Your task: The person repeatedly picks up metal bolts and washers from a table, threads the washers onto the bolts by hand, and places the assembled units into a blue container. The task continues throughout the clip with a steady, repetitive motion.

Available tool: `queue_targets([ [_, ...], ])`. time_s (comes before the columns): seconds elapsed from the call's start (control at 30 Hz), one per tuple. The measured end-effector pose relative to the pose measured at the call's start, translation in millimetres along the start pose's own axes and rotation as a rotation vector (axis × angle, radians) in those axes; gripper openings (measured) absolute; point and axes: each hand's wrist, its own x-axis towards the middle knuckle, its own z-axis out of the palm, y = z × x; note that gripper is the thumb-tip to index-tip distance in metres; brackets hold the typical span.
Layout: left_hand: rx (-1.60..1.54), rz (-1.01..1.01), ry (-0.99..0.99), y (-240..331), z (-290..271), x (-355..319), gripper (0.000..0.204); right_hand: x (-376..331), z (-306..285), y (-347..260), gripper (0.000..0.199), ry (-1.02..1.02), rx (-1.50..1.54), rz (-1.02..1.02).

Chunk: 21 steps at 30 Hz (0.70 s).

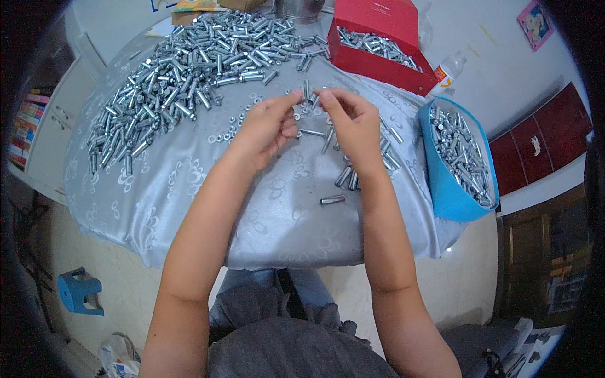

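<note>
My left hand point(268, 129) and my right hand point(354, 126) are close together over the table, thumbs and forefingers pinched toward each other. A silvery metal bolt point(307, 88) stands between the fingertips, seemingly in my left hand's pinch. What my right fingertips hold is too small to make out. Beneath and beside my hands lie loose bolts, one point(333, 200) apart from the others near the front. Small nuts point(228, 135) and rings are scattered by my left wrist. More metal bolts point(389, 154) lie beside my right wrist.
A large heap of metal bolts point(183, 75) covers the far left of the table point(183, 214), which has a silvery cloth. A red box point(384, 72) of bolts is at the back right, near a plastic bottle point(449, 72). A blue bin point(444, 189) full of bolts stands at right.
</note>
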Motion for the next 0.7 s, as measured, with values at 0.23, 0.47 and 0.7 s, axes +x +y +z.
queue_targets([
  [0.23,-0.438,-0.046,0.092,6.9,-7.6,3.5,0.014,2.3,-4.5,22.8,0.012,-0.011,-0.624,-0.263],
  [0.47,-0.515,-0.083,0.082,9.3,-10.4,2.6,0.014,2.9,3.6,34.3,0.014,-0.016,-0.706,-0.33],
  [0.7,-0.497,-0.077,0.047,5.0,-9.9,4.2,0.014,-3.2,7.3,45.0,0.021,-0.015,-0.831,-0.258],
])
